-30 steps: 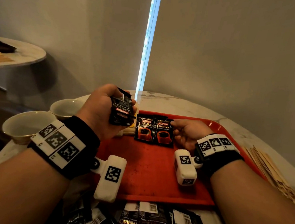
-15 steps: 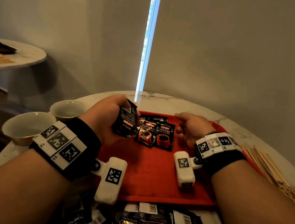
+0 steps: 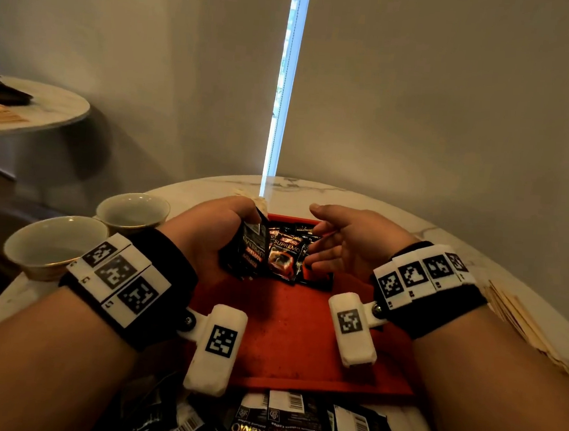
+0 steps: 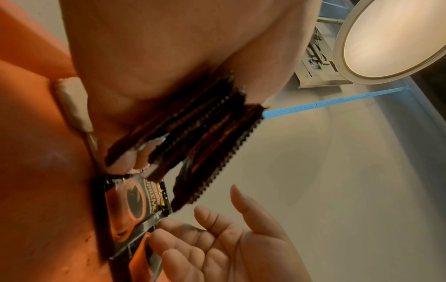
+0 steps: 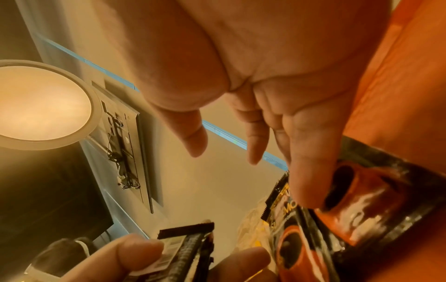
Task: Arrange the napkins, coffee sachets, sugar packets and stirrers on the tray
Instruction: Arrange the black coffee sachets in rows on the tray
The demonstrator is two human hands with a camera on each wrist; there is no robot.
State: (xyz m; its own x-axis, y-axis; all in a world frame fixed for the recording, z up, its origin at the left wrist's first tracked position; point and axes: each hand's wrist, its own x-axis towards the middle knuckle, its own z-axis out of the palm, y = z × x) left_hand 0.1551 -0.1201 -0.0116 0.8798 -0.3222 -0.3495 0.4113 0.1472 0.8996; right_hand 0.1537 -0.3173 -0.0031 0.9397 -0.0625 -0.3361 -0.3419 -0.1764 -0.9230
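My left hand (image 3: 230,231) grips a stack of black coffee sachets (image 3: 247,251) upright over the far left of the red tray (image 3: 286,339). The stack's serrated edges (image 4: 205,133) fill the left wrist view. Other sachets (image 3: 286,256) lie flat on the tray just right of the stack. My right hand (image 3: 319,235) is open, palm facing left, and its fingers (image 5: 304,171) rest on a flat sachet (image 5: 366,192). A pale packet (image 4: 72,103) lies on the tray behind my left hand. Wooden stirrers (image 3: 521,322) lie on the table right of the tray.
A loose pile of coffee sachets (image 3: 292,429) lies at the table's near edge, in front of the tray. Two pale cups (image 3: 53,246) (image 3: 132,212) stand to the left of the tray. A second round table (image 3: 44,108) stands far left. A wall closes the back.
My left hand has brought the sachet stack down and to the right, against the sachets on the tray. My right hand has risen and opened, palm turned to the stack.
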